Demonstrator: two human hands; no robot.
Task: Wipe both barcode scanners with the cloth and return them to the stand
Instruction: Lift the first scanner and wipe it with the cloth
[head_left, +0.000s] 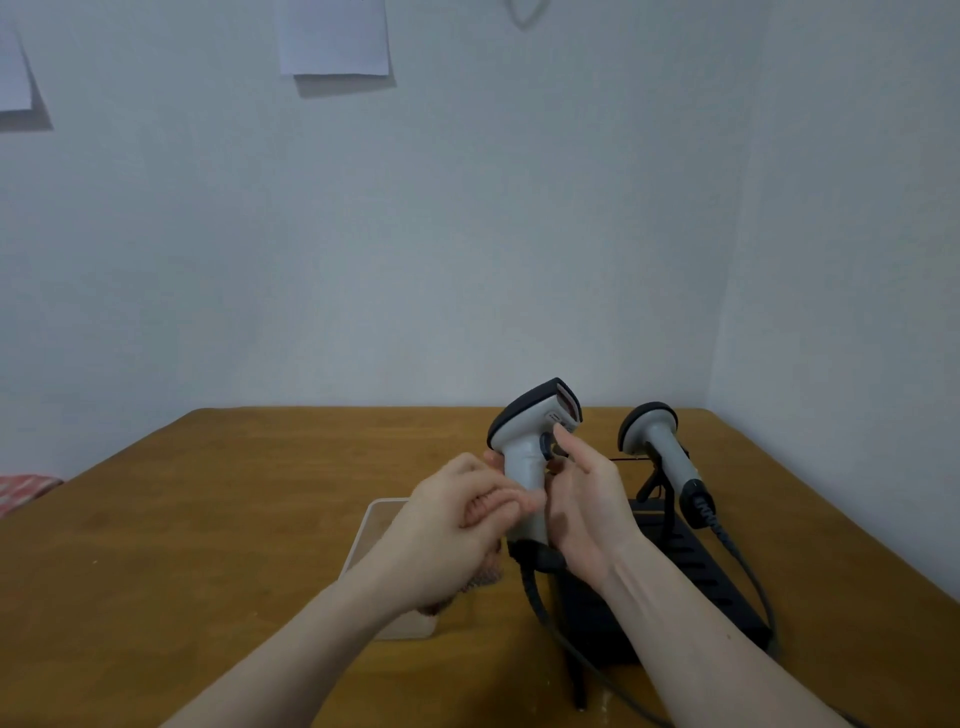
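Two barcode scanners are in view: one scanner (530, 457) is held upright above the table (208, 519), the other scanner (660, 447) sits on the black stand (691, 566). The left hand (457, 535) curls round its handle with one cloth (483, 577) bunched beneath; the right hand (587, 499) lies open-fingered against it. Best steady the handle and rub the head and trigger, minding the cable (540, 603).

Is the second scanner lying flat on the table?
No, the second scanner rests propped on the black stand, head up, beside the scanner held in the hands.
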